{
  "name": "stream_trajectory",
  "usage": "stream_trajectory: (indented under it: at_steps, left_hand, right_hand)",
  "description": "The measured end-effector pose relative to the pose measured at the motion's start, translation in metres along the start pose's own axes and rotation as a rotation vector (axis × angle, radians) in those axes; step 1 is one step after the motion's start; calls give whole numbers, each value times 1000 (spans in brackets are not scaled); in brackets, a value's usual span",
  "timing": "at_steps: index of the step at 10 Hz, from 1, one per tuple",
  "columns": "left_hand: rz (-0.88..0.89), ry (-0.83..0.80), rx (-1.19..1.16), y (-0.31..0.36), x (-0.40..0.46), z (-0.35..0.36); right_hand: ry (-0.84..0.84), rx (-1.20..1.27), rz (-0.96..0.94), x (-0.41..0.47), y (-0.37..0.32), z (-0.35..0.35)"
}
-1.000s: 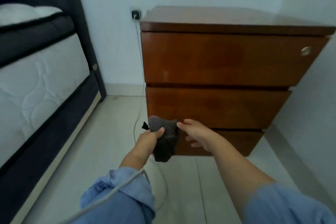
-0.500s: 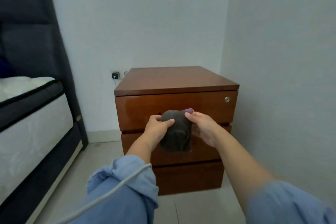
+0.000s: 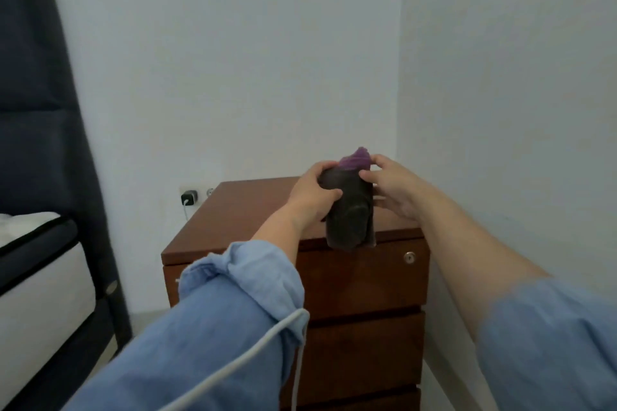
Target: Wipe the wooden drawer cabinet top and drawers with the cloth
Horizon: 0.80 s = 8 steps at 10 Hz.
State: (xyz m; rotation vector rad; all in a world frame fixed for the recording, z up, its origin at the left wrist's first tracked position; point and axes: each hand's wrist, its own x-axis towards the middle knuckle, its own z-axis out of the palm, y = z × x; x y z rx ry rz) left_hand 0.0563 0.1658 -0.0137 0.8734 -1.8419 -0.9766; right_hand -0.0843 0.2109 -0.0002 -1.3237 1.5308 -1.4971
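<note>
The wooden drawer cabinet [image 3: 364,280] stands in the room's corner, its brown top [image 3: 247,210] partly visible and three drawer fronts below it. A dark grey cloth [image 3: 350,217] with a purple patch at its upper end hangs above the top's front right edge. My left hand [image 3: 310,197] grips the cloth's left side. My right hand [image 3: 394,187] pinches its upper right corner. The cloth's lower end dangles over the top drawer's edge.
A bed [image 3: 36,277] with a dark headboard stands at the left. A charger [image 3: 188,198] sits in a wall socket behind the cabinet. A small round lock [image 3: 409,257] is on the top drawer. Walls close in behind and to the right. A white cable [image 3: 233,367] crosses my left sleeve.
Both hands have lifted the cloth from in front of the lower drawers up to the cabinet top. The view has risen and now looks down on the top.
</note>
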Motion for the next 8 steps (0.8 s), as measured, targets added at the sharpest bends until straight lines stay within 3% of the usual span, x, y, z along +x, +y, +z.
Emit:
stream_trajectory:
  at_steps: [1,2,4,5,6,7,8]
  left_hand:
    - [180,79,88,11,45,13]
    - [215,109,85,-3,74,32]
    - [136,80,152,-67,70,58]
    - [161,126,244,-65,71,61]
    - [63,126,421,-62,73,65]
    - [-111,118,755,-64,67,68]
    - [-71,115,901,-57,59,64]
  right_hand:
    - [99,10,-102,43,-20,-13]
    - [140,-20,-91,71,-6,-18]
    - [97,-81,61,64,60,-26]
    - [167,-125,-4,73,68,-32]
    - [181,-206,-5,84,72,-31]
    - [157,-507,-11,86,89,-27]
    - [247,-823,-25,76,85,-25]
